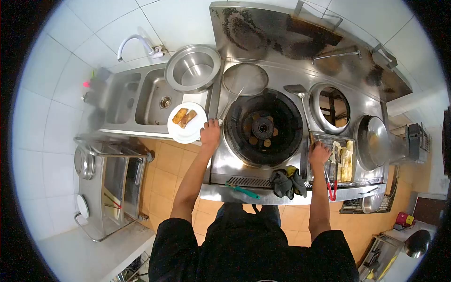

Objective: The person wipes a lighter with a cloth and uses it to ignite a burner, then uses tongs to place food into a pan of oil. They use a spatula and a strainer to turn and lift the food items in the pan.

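Observation:
My left hand (210,133) grips the right rim of a white plate (176,134). Two browned, fried-looking pieces of food (184,117) lie on that plate, which overhangs the sink counter's front edge. On the right, my right hand (319,154) is closed around the lower end of a long-handled spatula (306,115); its dark blade points away from me. Beneath and beside this hand is a metal tray (353,160) holding pale yellow pieces of food (346,162). Red-handled tongs (332,188) rest over the tray's front edge.
Between my hands sits a blackened wok burner (263,127), with a round strainer (245,79) behind it. Dark gloves (286,182) and a green-handled tool (244,190) lie at the stove's front. A large pot (193,69) stands by the sink (157,96); a lidded pot (373,142) is far right.

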{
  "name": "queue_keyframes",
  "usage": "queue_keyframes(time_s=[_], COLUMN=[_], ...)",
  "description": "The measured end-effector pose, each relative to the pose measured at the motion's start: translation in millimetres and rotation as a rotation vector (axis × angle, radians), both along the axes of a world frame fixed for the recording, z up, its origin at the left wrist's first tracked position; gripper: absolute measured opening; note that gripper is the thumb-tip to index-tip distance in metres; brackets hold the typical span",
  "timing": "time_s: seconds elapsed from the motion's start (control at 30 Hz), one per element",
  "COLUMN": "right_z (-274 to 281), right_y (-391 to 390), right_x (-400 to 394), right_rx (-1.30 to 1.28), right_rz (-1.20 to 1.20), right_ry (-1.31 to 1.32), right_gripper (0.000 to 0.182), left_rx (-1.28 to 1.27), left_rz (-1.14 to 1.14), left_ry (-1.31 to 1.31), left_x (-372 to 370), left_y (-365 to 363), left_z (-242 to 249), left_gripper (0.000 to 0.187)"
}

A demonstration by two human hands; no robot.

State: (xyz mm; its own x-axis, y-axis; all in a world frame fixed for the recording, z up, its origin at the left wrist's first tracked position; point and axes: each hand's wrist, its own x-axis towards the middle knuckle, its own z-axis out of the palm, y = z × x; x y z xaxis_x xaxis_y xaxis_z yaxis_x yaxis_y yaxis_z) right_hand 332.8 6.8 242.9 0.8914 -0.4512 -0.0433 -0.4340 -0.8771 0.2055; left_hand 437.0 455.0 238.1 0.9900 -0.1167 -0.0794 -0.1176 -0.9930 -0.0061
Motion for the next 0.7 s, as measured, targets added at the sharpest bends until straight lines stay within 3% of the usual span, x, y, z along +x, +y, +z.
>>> queue_keyframes(time_s=[0.03,0.17,0.27,0.33,0.47,0.57,0.6,0.67,0.7], right_z=[0,-8,6,17,29,5,7,23,69], right_y=[-1,-11,-10,-7,-12,-27,-27,-20,-7], right_x=[1,-3,-2,-3,-3,-9,-14,-29,-41], right_rx=[-0.006,0.017,0.228,0.485,0.665,0.909,0.91,1.155,1.273], right_rz=[-0.006,0.06,-0.06,-0.063,-0.092,-0.124,-0.123,-0.083,-0.188], right_ry=[0.036,-0.113,-0.139,-0.338,-0.403,-0.535,-0.536,-0.719,-0.517], right_gripper=[0.041,0.039,0.04,0.041,0.038,0.032,0.032,0.03,0.036], left_rx=[-0.038,-0.135,-0.142,-0.146,-0.238,-0.405,-0.508,-0.607,-0.736], left_rz=[0.024,0.038,0.056,0.032,0.027,0.046,0.016,-0.024,-0.024], left_ry=[0.037,-0.005,0.136,0.115,0.166,0.116,0.064,0.011,0.007], left_x=[0,6,7,7,6,-5,-11,-24,-33], left_y=[-1,5,3,2,0,-1,-1,-6,-10], left_z=[3,0,36,52,67,72,75,85,94], left_gripper=[0.04,0.044,0.049,0.049,0.049,0.047,0.044,0.041,0.038])
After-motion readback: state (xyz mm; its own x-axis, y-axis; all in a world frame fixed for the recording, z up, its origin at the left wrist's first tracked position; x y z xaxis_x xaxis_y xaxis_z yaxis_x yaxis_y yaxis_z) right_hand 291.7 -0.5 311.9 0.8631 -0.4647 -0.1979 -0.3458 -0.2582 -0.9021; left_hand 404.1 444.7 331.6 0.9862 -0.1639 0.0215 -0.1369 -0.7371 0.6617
